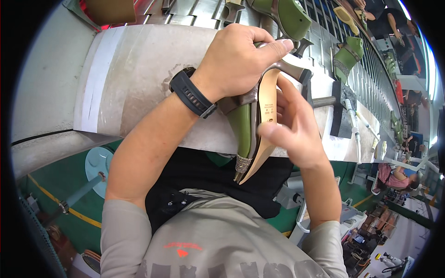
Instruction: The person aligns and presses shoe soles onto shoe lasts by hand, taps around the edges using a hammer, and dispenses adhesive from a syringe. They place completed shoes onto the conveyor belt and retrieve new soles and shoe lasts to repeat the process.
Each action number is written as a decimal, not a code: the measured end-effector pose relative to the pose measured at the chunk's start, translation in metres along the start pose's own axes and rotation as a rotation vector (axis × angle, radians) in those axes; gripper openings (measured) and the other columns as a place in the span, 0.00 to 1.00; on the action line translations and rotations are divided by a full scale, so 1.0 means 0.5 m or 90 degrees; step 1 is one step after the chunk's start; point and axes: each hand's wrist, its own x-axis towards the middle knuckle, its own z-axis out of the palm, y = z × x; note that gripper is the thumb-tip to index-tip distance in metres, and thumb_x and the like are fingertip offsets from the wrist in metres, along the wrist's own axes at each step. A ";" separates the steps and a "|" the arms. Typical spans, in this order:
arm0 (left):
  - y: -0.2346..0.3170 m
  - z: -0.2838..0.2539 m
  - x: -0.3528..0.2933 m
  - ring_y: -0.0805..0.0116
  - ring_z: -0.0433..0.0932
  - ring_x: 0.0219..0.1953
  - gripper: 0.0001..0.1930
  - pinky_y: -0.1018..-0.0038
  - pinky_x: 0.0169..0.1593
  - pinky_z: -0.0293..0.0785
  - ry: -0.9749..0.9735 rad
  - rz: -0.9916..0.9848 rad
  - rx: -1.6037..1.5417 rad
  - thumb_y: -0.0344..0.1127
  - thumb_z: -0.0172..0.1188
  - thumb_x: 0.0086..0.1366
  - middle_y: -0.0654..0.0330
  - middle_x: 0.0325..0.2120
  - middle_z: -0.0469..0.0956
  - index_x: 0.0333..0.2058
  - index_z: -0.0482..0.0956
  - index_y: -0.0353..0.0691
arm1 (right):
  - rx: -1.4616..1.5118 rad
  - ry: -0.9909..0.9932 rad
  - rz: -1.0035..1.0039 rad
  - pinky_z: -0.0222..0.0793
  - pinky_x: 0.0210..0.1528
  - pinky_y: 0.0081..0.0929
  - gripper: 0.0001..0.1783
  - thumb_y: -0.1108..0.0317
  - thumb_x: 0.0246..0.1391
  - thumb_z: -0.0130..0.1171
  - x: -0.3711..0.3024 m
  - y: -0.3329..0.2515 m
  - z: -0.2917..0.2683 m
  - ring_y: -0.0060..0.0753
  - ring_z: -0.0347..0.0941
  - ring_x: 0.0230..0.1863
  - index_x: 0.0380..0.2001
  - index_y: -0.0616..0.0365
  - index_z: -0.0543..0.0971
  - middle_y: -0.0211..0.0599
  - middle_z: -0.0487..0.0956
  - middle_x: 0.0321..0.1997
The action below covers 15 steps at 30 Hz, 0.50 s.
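My left hand (pixel 236 58) is closed around the heel end of a shoe on a green shoe last (pixel 239 125), above the worktable's front edge. The shoe has dark straps and a glittery band (pixel 243 163) near the toe, which points down toward me. Along its right side lies a tan shoe sole (pixel 268 106), with a gap showing between the two at the toe end. My right hand (pixel 299 125) is at this sole, its thumb across the face and its fingers curled at the far edge; it is slightly blurred. A dark brown heel (pixel 294 69) sticks out to the right.
A hammer handle (pixel 324 101) lies right of my hands, by a black pad (pixel 343 113) and a white pen-like tool (pixel 354 127). Beyond the worktable (pixel 139 60), more green lasts (pixel 294 21) stand on a metal slatted conveyor (pixel 194 11). People work at the far right.
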 end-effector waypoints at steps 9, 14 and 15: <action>-0.003 0.006 -0.001 0.80 0.79 0.30 0.21 0.78 0.37 0.76 0.007 0.003 -0.002 0.47 0.67 0.74 0.64 0.26 0.85 0.34 0.88 0.30 | 0.015 0.078 0.005 0.80 0.57 0.36 0.51 0.66 0.53 0.79 0.009 0.008 0.011 0.33 0.83 0.52 0.73 0.69 0.62 0.46 0.83 0.53; -0.017 -0.020 -0.010 0.79 0.80 0.34 0.19 0.77 0.41 0.78 -0.066 0.052 0.030 0.47 0.69 0.72 0.63 0.32 0.85 0.44 0.85 0.32 | 0.016 0.016 -0.031 0.82 0.46 0.27 0.38 0.63 0.55 0.80 0.078 -0.001 -0.014 0.27 0.84 0.42 0.63 0.71 0.76 0.40 0.86 0.43; -0.017 -0.031 -0.014 0.76 0.80 0.40 0.21 0.76 0.46 0.77 -0.108 0.021 0.001 0.47 0.71 0.70 0.61 0.38 0.85 0.50 0.83 0.35 | -0.032 0.028 -0.024 0.82 0.46 0.27 0.36 0.61 0.56 0.79 0.084 -0.002 -0.026 0.27 0.84 0.43 0.61 0.72 0.78 0.41 0.86 0.44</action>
